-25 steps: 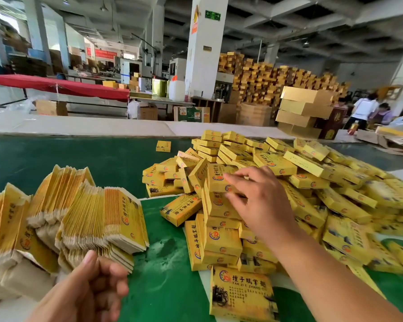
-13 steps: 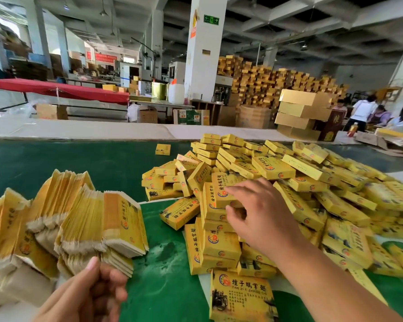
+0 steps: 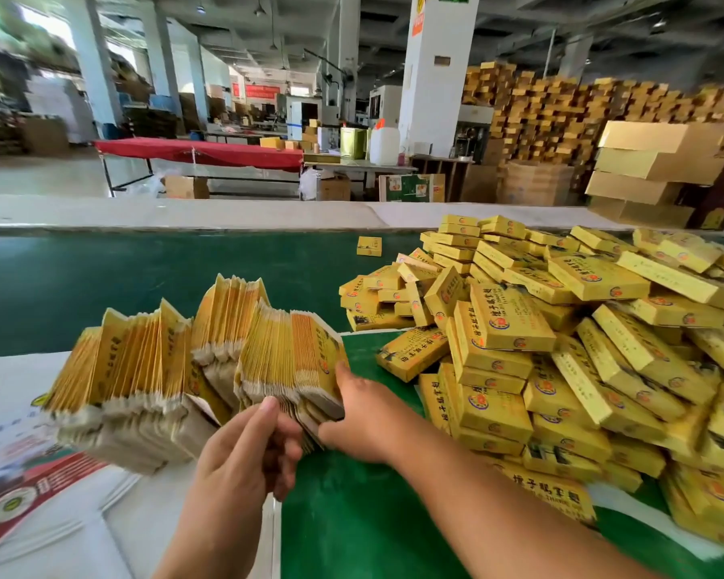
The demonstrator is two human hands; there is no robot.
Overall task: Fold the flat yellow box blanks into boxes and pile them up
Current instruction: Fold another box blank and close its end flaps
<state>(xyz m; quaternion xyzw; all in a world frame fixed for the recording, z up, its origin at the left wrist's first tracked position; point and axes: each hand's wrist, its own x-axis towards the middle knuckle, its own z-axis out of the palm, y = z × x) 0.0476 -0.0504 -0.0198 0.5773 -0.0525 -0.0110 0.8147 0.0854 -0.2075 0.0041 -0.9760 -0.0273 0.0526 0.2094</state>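
Both hands are in on the stack of flat yellow blanks (image 3: pixel 226 369), which stands on edge, fanned out in bundles, to the left of centre on the table (image 3: pixel 373 528). The right hand (image 3: pixel 362 415) grips the stack's right end: thumb pressed up against the outermost printed face, the other fingers curled in under the lower corner. The left hand (image 3: pixel 243 457) comes at that same corner from below, thumb tip touching the pale bottom edges of the blanks, its other fingers bent in beneath; whether they actually pinch a blank cannot be told from here.

Just right of the right hand's knuckles, the heap of folded yellow boxes (image 3: pixel 561 348) starts and sprawls away to the right. Writing on them: red Chinese characters along the lids with a round red-and-blue emblem, too small to read. Under the right forearm, one larger yellow box (image 3: pixel 548 491) shows big red characters, partly covered and blurred.

Beyond the fingers, one lone small box (image 3: pixel 369 246) sits apart on the green surface. Left of the left wrist lies a white printed sheet (image 3: pixel 30 495) with a red band and round seal, blurred.
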